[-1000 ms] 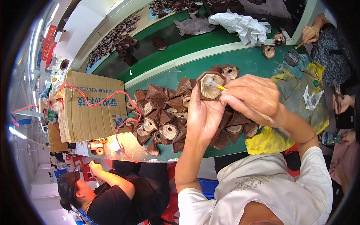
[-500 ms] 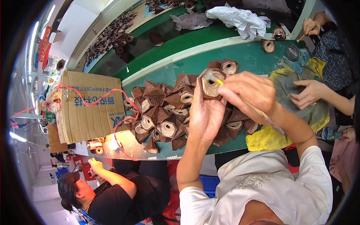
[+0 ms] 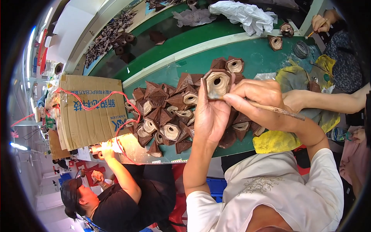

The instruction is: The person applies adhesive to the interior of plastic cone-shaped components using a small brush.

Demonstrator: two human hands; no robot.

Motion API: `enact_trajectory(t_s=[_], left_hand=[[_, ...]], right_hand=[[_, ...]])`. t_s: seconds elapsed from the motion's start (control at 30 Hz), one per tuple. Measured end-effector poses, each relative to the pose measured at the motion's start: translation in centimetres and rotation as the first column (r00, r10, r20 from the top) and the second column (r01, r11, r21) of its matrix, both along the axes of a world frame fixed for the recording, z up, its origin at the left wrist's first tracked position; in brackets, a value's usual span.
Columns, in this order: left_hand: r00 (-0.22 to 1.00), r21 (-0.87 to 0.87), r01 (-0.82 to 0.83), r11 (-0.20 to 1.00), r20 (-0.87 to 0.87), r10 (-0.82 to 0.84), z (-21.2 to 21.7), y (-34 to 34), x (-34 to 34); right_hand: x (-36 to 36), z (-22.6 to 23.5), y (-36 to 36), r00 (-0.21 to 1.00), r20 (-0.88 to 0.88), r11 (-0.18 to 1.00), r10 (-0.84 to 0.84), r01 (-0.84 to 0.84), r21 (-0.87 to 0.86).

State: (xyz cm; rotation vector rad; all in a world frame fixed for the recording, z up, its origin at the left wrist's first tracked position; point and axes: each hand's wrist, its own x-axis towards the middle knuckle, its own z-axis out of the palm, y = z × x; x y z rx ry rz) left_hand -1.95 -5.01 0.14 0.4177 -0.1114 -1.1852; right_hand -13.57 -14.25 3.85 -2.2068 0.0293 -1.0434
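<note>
My left hand (image 3: 212, 120) holds up a brown, faceted, hollow piece (image 3: 210, 88), its fingers and palm around the side and underneath. The piece's cream, ridged face with a dark round hole points up. My right hand (image 3: 258, 96) pinches a thin brush (image 3: 276, 110) with a worn wooden handle. Its tip meets the lower edge of the cream face, partly hidden by my fingers. Under and left of my hands lies a heap of similar brown pieces (image 3: 170, 132), several with cream faces showing.
A co-worker's forearm (image 3: 328, 101) crosses from the right above a grey-and-yellow cloth (image 3: 270, 142), its hand partly behind mine. At left stand a cardboard box (image 3: 94, 127) and a red cable (image 3: 120, 143); another person's hand (image 3: 108, 150) is there. Crumpled white plastic (image 3: 247, 17) lies at the far side.
The brush tip has moved from the upper part of the cream face to its lower edge. The right co-worker's arm has reached in leftward; the left person's hand has moved onto the table.
</note>
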Motion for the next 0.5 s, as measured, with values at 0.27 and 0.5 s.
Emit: enact_trajectory(t_s=[0.27, 0.5], left_hand=[[0.993, 0.019, -0.039, 0.999, -0.112, 0.041, 0.0, 0.4, 0.2], [0.994, -0.007, -0.092, 0.996, -0.052, 0.091, 0.1, 0.7, -0.8]], right_hand=[[-1.0, 0.5, 0.1, 0.984, -0.141, 0.982, -0.107, 0.127, 0.141], [-0.6, -0.4, -1.6, 0.986, 0.059, 0.967, -0.158, 0.166, -0.192]])
